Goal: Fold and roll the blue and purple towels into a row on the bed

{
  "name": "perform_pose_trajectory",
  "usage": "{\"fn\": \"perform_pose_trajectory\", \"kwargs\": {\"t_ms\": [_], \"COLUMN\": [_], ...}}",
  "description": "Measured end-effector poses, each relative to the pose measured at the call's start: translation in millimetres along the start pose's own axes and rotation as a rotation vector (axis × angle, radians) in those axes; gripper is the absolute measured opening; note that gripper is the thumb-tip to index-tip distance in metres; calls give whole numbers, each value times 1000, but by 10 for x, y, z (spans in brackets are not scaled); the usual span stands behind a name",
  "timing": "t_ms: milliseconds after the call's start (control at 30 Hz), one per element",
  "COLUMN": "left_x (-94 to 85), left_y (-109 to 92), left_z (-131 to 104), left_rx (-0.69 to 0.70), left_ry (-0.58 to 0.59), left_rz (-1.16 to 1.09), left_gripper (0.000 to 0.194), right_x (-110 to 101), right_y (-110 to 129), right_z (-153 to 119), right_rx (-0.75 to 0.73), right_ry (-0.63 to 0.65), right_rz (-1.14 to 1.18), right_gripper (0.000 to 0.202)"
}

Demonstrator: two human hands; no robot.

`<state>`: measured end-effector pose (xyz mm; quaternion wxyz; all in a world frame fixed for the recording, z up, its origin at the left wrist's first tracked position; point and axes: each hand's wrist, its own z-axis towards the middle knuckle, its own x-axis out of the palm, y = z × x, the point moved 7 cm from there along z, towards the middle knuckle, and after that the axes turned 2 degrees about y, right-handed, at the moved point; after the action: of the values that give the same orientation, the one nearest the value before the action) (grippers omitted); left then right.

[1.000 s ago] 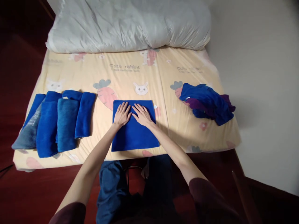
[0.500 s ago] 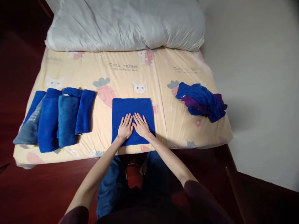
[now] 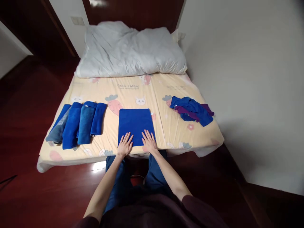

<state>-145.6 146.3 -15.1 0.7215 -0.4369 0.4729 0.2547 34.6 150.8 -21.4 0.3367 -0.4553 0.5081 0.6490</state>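
Note:
A square blue cloth lies flat near the front edge of the bed, in the middle. My left hand rests on its lower left corner, palm down with fingers spread. On the lower right part of the same cloth lies my right hand, also flat with its fingers apart. Neither hand grips anything. Several rolled or folded blue cloths lie side by side on the left of the bed. To the right is a loose, crumpled heap of blue and purple cloths.
The bed has a yellow sheet with rabbit and carrot prints. A bulky grey-white quilt lies across its far end. A pale wall runs along the right side, and dark red floor shows on the left.
My hands have slid back toward the bed's front edge and moved apart from each other. The view has tilted up, showing more of the wall and quilt behind.

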Motion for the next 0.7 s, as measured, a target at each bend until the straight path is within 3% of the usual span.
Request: {"fn": "perform_pose_trajectory", "kwargs": {"t_ms": [167,333,467,600,700], "left_x": [-209,-238,-382,-430,-426], "left_y": [488,639,628,728,737], "left_z": [-666,-1161,-1159,-954,-819], "left_rx": [-236,-397,-472,-732,-777], "left_ry": [-74,-177,-217,-85,-60], "left_rz": [-11,-169,-297,-453,-483], "left_gripper": [59,54,48,39,26], "right_x": [-200,-223,-242,-291,-272], "right_y": [-666,-771,-741,-854,-899], "right_z": [-492,-1150,-1281,-990,-783], "right_rx": [286,409,424,554,634], "right_ry": [-179,-469,-504,-357,-235], "right_rz": [66,209,349,561,680], "right_gripper": [54,47,37,29,13]}}
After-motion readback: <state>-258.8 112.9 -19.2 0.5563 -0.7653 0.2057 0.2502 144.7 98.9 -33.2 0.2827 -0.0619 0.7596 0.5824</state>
